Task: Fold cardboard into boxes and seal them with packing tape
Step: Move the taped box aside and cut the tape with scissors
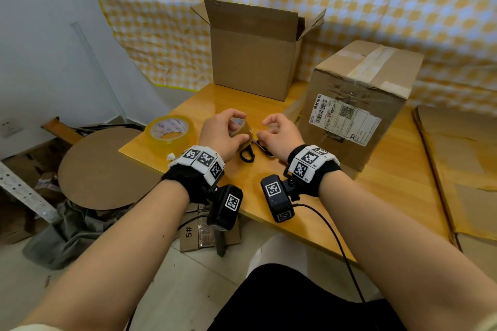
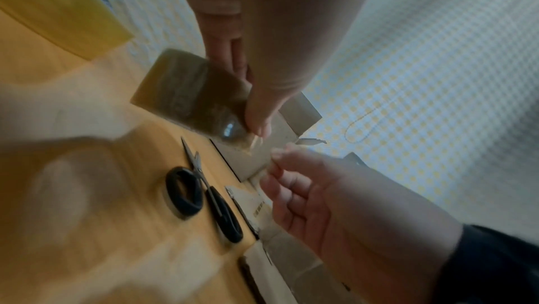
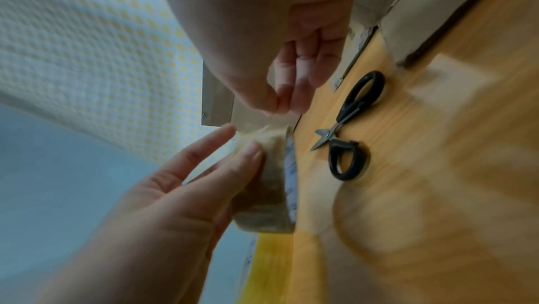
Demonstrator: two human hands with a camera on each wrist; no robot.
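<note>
Beyond the hands, at the back of the wooden table (image 1: 309, 212): open cardboard box (image 1: 252, 62), upright, top flaps raised, not yet sealed. No writing seen.

To the right of the hands: sealed carton (image 1: 360, 105), taped along the top; white shipping label with barcode, QR code and Chinese characters; only "WU" reads clearly.

Left of the grip: large roll of clear yellowish packing tape (image 1: 169, 130), flat on the table, well apart from the boxes; blue print on its core, illegible.

In the grip: small brown tape roll (image 1: 239, 129), clasped by the left hand (image 1: 223, 134), fingers and thumb curled round it.

Just right of that roll: right hand (image 1: 279, 134), fingertips drawn together at the tape's edge; whether they already pinch the loose end cannot be told, the wrist views being blurred.

Under the hands: black-handled scissors (image 2: 204, 196), blades closed, untouched.

On the floor, below the table edge: flat cardboard marked "5#" (image 1: 189, 231).

Step in hand, as judged: finding and lifting the tape's free end. Next move calls for peeling a length, carrying it to the open box and cutting with the scissors.
</note>
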